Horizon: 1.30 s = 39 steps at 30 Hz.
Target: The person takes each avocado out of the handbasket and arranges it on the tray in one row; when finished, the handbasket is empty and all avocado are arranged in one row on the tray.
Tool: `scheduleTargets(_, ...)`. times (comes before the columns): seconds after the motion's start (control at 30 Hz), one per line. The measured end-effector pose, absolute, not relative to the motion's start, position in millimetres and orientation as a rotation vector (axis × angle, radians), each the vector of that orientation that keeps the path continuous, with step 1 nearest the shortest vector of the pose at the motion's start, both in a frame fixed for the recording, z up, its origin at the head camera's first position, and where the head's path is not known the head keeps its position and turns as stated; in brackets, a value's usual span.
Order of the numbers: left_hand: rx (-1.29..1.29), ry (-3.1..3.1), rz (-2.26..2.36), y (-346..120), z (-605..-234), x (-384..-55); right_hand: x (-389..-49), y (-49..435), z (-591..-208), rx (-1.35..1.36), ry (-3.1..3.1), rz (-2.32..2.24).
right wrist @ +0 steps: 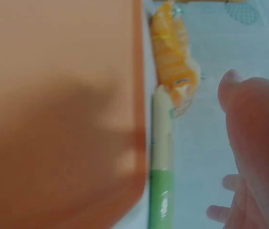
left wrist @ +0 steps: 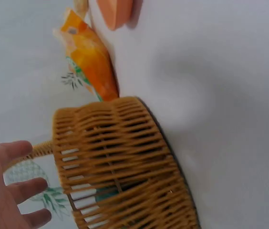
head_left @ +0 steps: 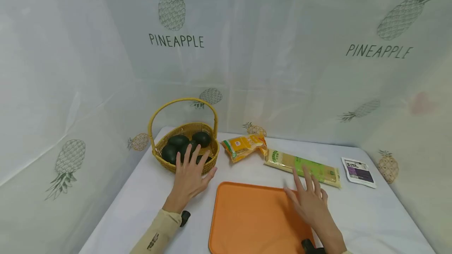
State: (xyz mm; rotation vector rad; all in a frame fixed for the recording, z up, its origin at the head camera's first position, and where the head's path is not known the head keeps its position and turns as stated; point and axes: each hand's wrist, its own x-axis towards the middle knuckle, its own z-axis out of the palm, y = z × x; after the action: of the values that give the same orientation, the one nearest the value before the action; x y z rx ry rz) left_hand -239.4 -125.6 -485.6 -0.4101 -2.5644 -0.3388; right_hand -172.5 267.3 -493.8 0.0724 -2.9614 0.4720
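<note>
My left hand (head_left: 191,179), fingers spread, is over the near side of a wicker basket (head_left: 166,164) with a tall arched handle. Several dark green avocados (head_left: 178,140) lie inside, partly hidden behind the fingers. In the left wrist view the fingertips stand beside the basket's woven wall (left wrist: 110,143), holding nothing. My right hand (head_left: 310,204) hovers with spread fingers above the right side of an orange tray (head_left: 254,218). Its fingertips overlap a long green and clear noodle packet (head_left: 289,161) in the head view. The right wrist view shows the thumb and fingers apart from the packet (right wrist: 162,138).
An orange and yellow food bag (head_left: 244,146) lies between the basket and the noodle packet. At the right is a white packet with a purple label (head_left: 358,172). Behind the white table (head_left: 197,222) hangs a pineapple-print curtain (head_left: 268,69).
</note>
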Motion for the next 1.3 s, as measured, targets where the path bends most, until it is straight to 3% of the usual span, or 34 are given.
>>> scheduleTargets(0.4, -0.35, -2.66, -0.388, -141, -480, -242, -163, 289, -520, -0.011, -3.028, 0.452)
scheduleTargets(0.87, -0.222, -2.805, -0.453, -173, -437, -271, -157, 299, -525, -0.053, -3.111, 0.54)
scheduleTargets(1.3, -0.484, -2.991, -0.736, -195, -431, -285, -146, 301, -519, 0.023, -3.203, 0.724)
